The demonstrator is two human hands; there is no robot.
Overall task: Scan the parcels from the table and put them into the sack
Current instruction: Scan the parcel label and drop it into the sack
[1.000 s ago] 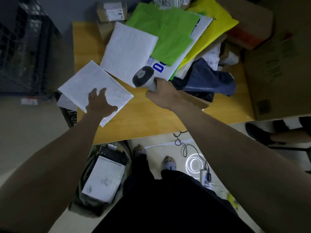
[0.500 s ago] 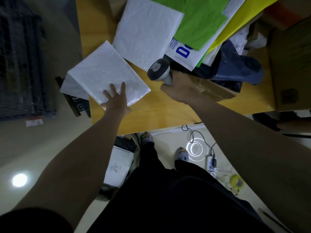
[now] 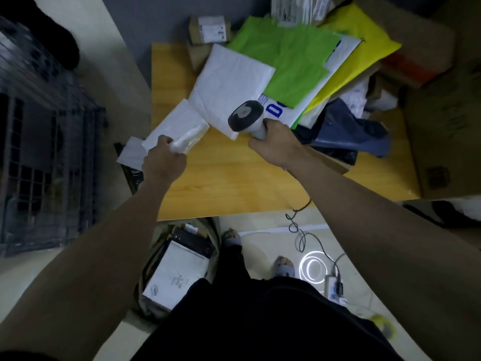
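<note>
My left hand (image 3: 164, 160) grips the near edge of a white padded parcel (image 3: 177, 126) at the left edge of the wooden table (image 3: 234, 183); the parcel is tilted up on its edge. My right hand (image 3: 276, 145) holds a grey handheld scanner (image 3: 247, 117), its head pointing left toward that parcel. Behind lie a second white parcel (image 3: 231, 87), a green mailer (image 3: 294, 66), a yellow mailer (image 3: 364, 50) and a dark blue bag (image 3: 351, 131). The olive sack (image 3: 156, 259) stands open on the floor below the table, with a white parcel (image 3: 174, 280) inside.
A large cardboard box (image 3: 447, 131) fills the table's right end. Small boxes (image 3: 208, 29) sit at the back. A dark wire crate (image 3: 39, 152) stands on the left. A cable (image 3: 299, 230) and power strip (image 3: 335, 287) lie on the floor by my feet.
My left hand, which lay flat on the white parcel, now grips its edge and has tipped it up. The scanner has stayed close beside it.
</note>
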